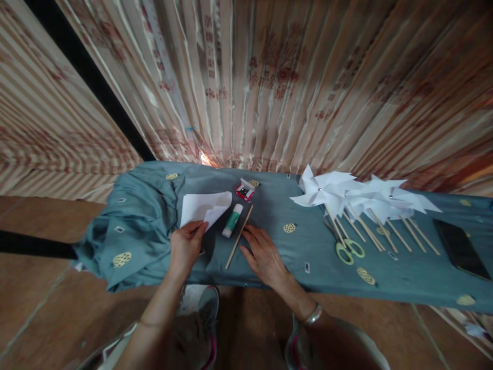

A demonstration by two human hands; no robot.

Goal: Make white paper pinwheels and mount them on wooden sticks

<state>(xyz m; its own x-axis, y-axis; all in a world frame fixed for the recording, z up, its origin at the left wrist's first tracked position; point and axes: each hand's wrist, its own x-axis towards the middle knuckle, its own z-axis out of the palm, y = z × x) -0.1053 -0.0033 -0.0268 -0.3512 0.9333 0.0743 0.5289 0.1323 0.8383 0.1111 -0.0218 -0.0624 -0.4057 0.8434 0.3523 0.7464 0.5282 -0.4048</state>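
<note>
My left hand (pixel 187 247) pinches the lower corner of some white paper (pixel 198 206), which lies on the cloth with its right side folded over. To the right, my right hand (pixel 265 253) rests on the cloth with its fingers stretched out. Its fingertips are beside a thin wooden stick (pixel 233 251); whether they touch it I cannot tell. Between the paper and the stick lies a glue stick (pixel 232 221) with a green label and white cap. Behind it is a small opened red-and-white box (pixel 245 190) with small dark contents.
Several white paper pinwheels (pixel 346 192) on sticks lie overlapping at right. Green-handled scissors (pixel 348 250) and a dark phone (pixel 461 248) are near them. A blue-green cloth (pixel 300 236) covers the narrow table, bunched at its left end. Behind hangs a striped curtain (pixel 246 92).
</note>
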